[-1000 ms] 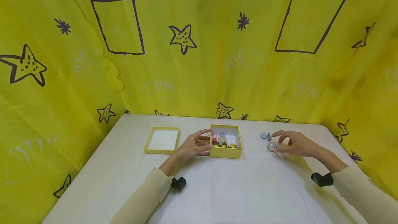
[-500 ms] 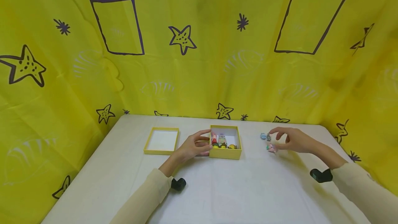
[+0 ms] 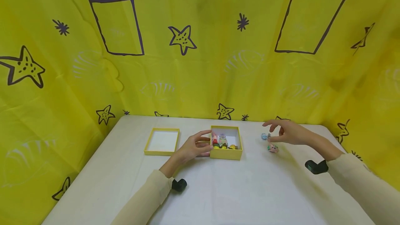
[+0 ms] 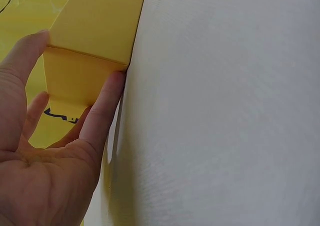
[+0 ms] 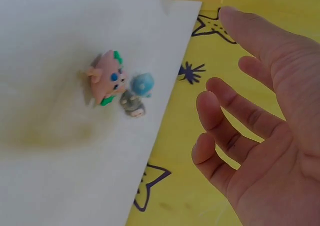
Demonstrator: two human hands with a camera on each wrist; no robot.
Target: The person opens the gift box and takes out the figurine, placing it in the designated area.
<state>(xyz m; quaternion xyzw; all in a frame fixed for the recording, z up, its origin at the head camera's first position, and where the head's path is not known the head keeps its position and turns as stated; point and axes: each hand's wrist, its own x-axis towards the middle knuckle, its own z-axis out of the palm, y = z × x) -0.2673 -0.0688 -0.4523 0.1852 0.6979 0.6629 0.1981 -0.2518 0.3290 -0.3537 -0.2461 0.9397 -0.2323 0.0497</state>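
My left hand [image 3: 191, 147] rests its fingertips and thumb against the left side of an open yellow box [image 3: 225, 154]. In the left wrist view, the thumb sits at a top corner of the box and a fingertip touches its lower corner. My right hand [image 3: 289, 133], holding nothing, hovers with its fingers parted and bent over small toy figures at the right. These are a pink figure with green and blue spots [image 5: 106, 78], a light blue one [image 5: 142, 84] and a grey one [image 5: 132, 104]. In the head view, the right hand's fingers partly hide the grey figure.
Several toy figures lie inside the box, among them a pink and red one [image 3: 215, 138] and a greenish one [image 3: 223, 139]. A yellow-rimmed lid [image 3: 161, 153] lies on the white table [image 3: 225, 190] to the left. A yellow curtain [image 3: 206, 79] hangs behind.
My right hand has risen from beside the pink figure and moved left and farther back. The pink figure has turned slightly on the table. My left hand stays at the box.
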